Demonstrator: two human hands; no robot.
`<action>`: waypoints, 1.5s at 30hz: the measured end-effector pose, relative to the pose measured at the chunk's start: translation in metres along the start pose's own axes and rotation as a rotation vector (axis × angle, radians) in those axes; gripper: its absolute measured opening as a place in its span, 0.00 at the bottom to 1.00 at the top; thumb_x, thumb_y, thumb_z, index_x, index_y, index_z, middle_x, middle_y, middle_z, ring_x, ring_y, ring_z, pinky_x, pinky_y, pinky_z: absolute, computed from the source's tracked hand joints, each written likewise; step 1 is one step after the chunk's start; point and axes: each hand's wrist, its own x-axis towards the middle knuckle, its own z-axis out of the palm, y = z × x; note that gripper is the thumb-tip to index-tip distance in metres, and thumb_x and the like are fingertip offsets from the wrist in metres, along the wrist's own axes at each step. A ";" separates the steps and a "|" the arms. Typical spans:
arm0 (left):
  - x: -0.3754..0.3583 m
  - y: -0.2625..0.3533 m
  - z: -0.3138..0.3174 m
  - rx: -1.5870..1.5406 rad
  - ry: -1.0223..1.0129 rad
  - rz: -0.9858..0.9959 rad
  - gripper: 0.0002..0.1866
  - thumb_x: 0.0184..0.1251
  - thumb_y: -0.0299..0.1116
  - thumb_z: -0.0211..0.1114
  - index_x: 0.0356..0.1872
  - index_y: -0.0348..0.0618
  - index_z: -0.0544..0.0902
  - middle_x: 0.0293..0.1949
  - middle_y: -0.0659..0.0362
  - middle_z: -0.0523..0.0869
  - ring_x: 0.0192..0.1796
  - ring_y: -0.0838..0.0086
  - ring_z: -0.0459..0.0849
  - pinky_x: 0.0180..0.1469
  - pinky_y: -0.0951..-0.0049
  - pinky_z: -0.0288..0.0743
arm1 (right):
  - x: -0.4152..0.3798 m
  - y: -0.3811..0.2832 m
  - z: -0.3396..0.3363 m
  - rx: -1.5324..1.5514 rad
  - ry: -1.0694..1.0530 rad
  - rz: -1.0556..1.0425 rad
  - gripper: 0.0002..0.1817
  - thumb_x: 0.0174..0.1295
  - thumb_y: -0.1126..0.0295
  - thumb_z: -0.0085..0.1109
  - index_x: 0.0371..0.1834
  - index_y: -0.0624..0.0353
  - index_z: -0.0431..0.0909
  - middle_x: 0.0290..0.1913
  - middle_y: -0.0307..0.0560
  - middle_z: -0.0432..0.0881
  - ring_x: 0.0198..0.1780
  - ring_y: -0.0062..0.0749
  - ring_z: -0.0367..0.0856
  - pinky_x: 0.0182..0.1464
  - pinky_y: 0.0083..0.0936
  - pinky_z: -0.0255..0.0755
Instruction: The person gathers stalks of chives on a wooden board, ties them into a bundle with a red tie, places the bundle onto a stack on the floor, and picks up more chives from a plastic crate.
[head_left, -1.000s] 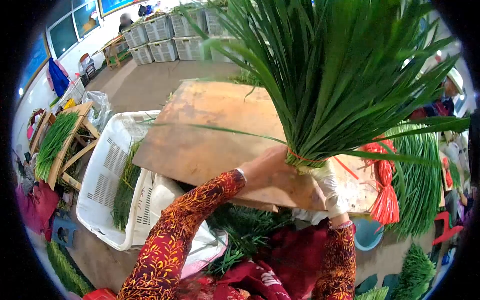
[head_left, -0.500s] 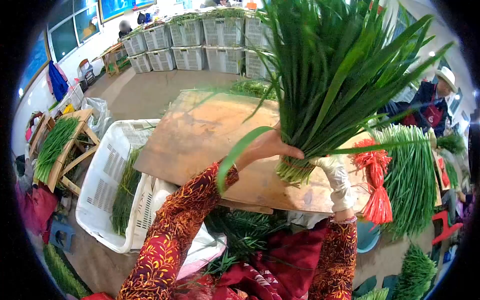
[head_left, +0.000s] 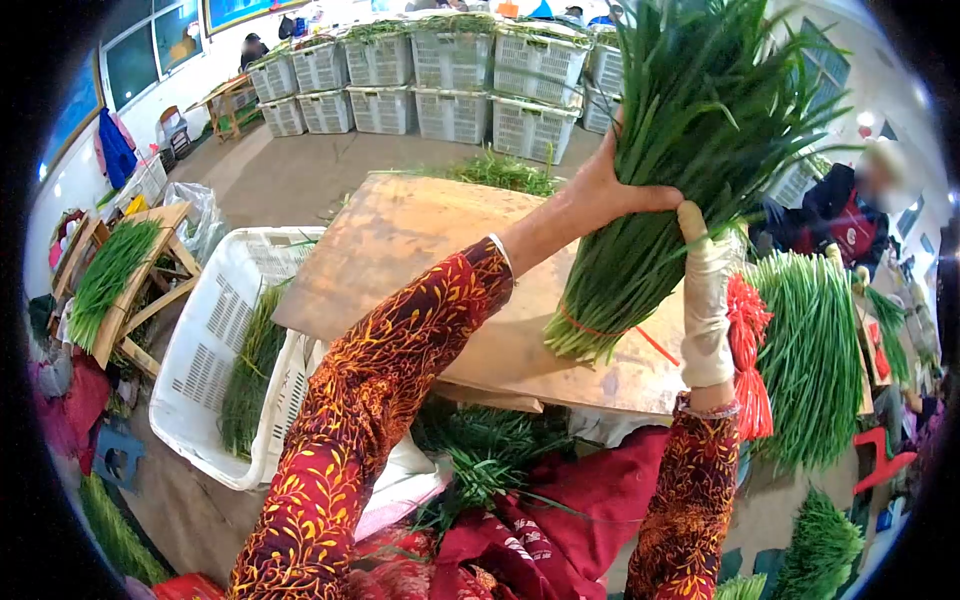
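Observation:
A large bundle of garlic chives [head_left: 645, 265] stands tilted on the wooden board [head_left: 430, 230], with its pale cut ends down. A red tie circles it near the base, one end sticking out to the right. My bare left hand [head_left: 618, 192] is wrapped round the leaves about halfway up, thumb in front. On the other side, my right hand [head_left: 705, 290], in a pale glove, grips the same bundle; part of its fingers is hidden behind the leaves. Right of that glove hangs a bunch of red ties [head_left: 750, 345].
More chives [head_left: 812, 355] lie in a thick row at the right. A white plastic basket [head_left: 185, 345] holding greens stands left of the board. Stacked white crates [head_left: 450, 110] line the back. A co-worker [head_left: 840, 215] is at the far right. Loose leaves [head_left: 495, 450] lie below the board.
Both hands have moved up the bundle from near its base to mid-height. The leaves are gathered closer together, and the red tie at the base now shows.

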 end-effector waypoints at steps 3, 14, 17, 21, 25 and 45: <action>-0.002 0.007 0.008 -0.069 0.106 -0.080 0.31 0.49 0.34 0.71 0.55 0.36 0.69 0.48 0.57 0.79 0.49 0.76 0.75 0.54 0.74 0.68 | 0.002 0.018 -0.002 -0.004 0.058 -0.011 0.22 0.54 0.67 0.64 0.51 0.60 0.72 0.48 0.40 0.77 0.45 0.23 0.74 0.49 0.21 0.68; 0.009 -0.010 0.012 0.096 0.204 -0.052 0.30 0.49 0.34 0.70 0.53 0.33 0.70 0.45 0.55 0.81 0.46 0.76 0.77 0.51 0.74 0.70 | 0.012 0.019 -0.021 -0.125 -0.044 -0.044 0.24 0.53 0.63 0.64 0.51 0.62 0.72 0.45 0.41 0.78 0.43 0.24 0.75 0.48 0.20 0.69; 0.014 -0.019 0.008 -0.018 0.107 -0.064 0.28 0.52 0.33 0.69 0.54 0.34 0.70 0.45 0.57 0.80 0.45 0.77 0.77 0.50 0.74 0.71 | 0.024 0.027 -0.027 -0.059 0.018 -0.021 0.21 0.53 0.66 0.64 0.50 0.61 0.73 0.43 0.39 0.79 0.42 0.23 0.75 0.46 0.20 0.68; 0.021 0.005 0.019 -0.071 0.119 0.020 0.29 0.52 0.32 0.69 0.55 0.34 0.69 0.45 0.57 0.80 0.45 0.77 0.77 0.50 0.75 0.71 | 0.029 0.010 -0.030 0.051 -0.032 -0.071 0.14 0.55 0.69 0.62 0.44 0.60 0.76 0.41 0.38 0.80 0.37 0.21 0.76 0.42 0.21 0.71; -0.003 -0.025 0.020 -0.202 0.205 -0.075 0.22 0.55 0.34 0.67 0.50 0.36 0.74 0.46 0.59 0.80 0.46 0.78 0.77 0.49 0.76 0.72 | 0.014 0.046 -0.039 0.112 -0.001 0.052 0.16 0.57 0.70 0.61 0.48 0.59 0.74 0.43 0.40 0.80 0.40 0.22 0.77 0.43 0.19 0.71; -0.298 0.058 -0.206 -0.175 0.961 -0.462 0.27 0.64 0.45 0.55 0.59 0.41 0.65 0.57 0.53 0.70 0.59 0.66 0.68 0.61 0.66 0.61 | -0.112 0.154 0.174 -1.117 -0.983 -0.296 0.21 0.37 0.59 0.70 0.33 0.57 0.75 0.29 0.47 0.79 0.33 0.39 0.80 0.36 0.31 0.73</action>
